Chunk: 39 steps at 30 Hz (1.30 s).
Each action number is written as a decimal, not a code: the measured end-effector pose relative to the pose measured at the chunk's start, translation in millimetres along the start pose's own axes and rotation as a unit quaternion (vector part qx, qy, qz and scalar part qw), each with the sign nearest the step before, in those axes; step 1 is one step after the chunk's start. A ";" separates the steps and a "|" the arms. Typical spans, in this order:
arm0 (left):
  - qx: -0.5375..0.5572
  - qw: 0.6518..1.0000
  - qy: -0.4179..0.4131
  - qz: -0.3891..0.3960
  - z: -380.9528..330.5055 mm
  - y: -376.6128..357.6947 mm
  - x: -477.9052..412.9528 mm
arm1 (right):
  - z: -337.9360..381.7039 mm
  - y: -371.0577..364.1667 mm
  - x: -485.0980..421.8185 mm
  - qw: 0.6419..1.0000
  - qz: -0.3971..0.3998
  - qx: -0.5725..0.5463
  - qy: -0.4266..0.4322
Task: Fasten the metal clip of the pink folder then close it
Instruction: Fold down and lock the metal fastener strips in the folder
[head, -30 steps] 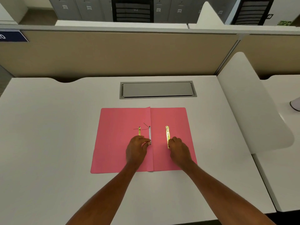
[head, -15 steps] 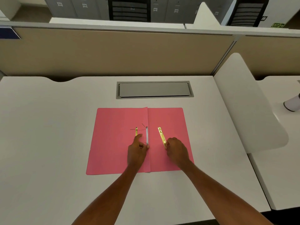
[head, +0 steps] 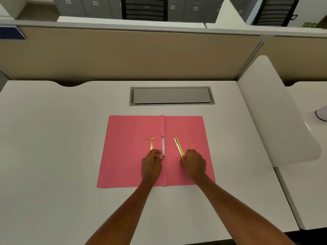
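Note:
The pink folder (head: 127, 156) lies open and flat on the white desk (head: 53, 156). A white fastener strip (head: 163, 145) with thin dark prongs runs along its centre fold. A gold metal bar (head: 151, 143) lies just left of the strip. My left hand (head: 152, 163) rests at the near ends of that bar and the strip, fingertips pinched on the strip's lower prong. My right hand (head: 192, 163) grips the near end of a second gold clip bar (head: 178, 146), which slants up and to the left over the right flap.
A grey cable hatch (head: 171, 95) is set into the desk behind the folder. A beige partition (head: 123, 53) closes the back. A white divider panel (head: 276, 117) stands on the right, with a white object (head: 321, 114) beyond it at the frame edge.
The gold bar in my right hand has swung from upright to slanting leftward, toward the centre strip. My left hand's fingers have curled onto the strip's lower end.

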State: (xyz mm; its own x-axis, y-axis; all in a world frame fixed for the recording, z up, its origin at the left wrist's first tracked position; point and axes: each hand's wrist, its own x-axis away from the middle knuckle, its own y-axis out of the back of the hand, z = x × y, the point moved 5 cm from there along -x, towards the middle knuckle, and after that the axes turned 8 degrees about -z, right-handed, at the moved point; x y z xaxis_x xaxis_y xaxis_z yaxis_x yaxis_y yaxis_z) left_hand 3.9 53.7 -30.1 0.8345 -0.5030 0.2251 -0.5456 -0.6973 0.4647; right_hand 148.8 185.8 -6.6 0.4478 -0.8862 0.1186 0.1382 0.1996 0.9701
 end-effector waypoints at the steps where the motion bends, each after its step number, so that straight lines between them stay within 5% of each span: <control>1: 0.007 1.000 -0.003 0.000 0.5 0.1 0.1 | 0.6 0.0 0.0 1.000 0.001 -0.001 -0.001; 6: 0.042 0.999 0.006 0.004 4.1 -1.0 -2.6 | -1.6 -2.5 -3.4 0.999 0.021 -0.036 -0.013; 9: 0.047 0.999 0.013 0.011 4.7 -2.0 -3.3 | -8.4 -6.4 -3.9 0.985 0.027 -0.164 -0.055; 14: 0.030 0.999 0.014 0.029 1.8 -4.3 -4.3 | -13.7 -18.4 5.3 0.876 0.078 -0.420 -0.222; 21: -0.027 0.999 -0.001 0.037 -3.3 -6.8 -4.8 | 15.7 -27.1 22.0 0.751 0.142 -0.598 -0.242; 39: -0.102 0.994 -0.029 0.028 1.7 -12.7 -4.6 | 31.5 -37.4 18.4 0.737 0.112 -0.602 -0.286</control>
State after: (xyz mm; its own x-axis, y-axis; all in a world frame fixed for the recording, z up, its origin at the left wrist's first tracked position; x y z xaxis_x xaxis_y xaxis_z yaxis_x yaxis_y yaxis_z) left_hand 6.8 64.0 -38.4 0.7944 -0.5707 0.2080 -0.5589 -0.5527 0.6182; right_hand 124.0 148.8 -34.0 0.1801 -0.7374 0.6510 0.9554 0.2887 0.0627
